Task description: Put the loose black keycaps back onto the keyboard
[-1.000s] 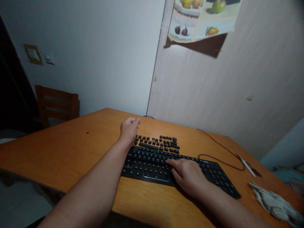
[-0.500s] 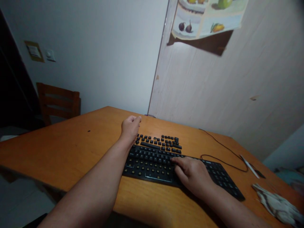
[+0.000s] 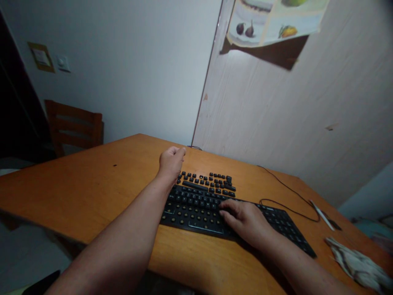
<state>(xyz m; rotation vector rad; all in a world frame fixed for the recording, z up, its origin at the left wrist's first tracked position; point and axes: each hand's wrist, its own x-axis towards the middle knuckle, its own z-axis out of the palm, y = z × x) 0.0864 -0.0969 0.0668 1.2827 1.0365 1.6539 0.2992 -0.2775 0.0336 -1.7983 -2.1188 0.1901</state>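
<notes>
A wooden chair point(image 3: 73, 128) stands by a pale wall point(image 3: 132, 65) at far left, beyond a wooden counter point(image 3: 76, 188) marked by a small dark speck point(image 3: 114, 165). A person's left hand point(image 3: 172, 163) is held out over the counter, its fingers curled inward; whether they pinch anything cannot be told. Just to its right, loose black keys point(image 3: 206, 182), among them a long bar point(image 3: 195, 186), lie in rows beyond the far edge of a black keyboard point(image 3: 199, 201), which rests near the counter's front, yellowish studs point(image 3: 187, 215) showing across its nearer rows. The right hand point(image 3: 249, 221) reaches over the keyboard's middle, thumb and forefinger bent close together at the keys; whether they grip one is unclear. Above hangs a poster point(image 3: 270, 24) of painted fruit. Farther right, a thin dark cord point(image 3: 307, 199) curves toward a white strip point(image 3: 323, 216), near a crumpled cloth point(image 3: 356, 262).
</notes>
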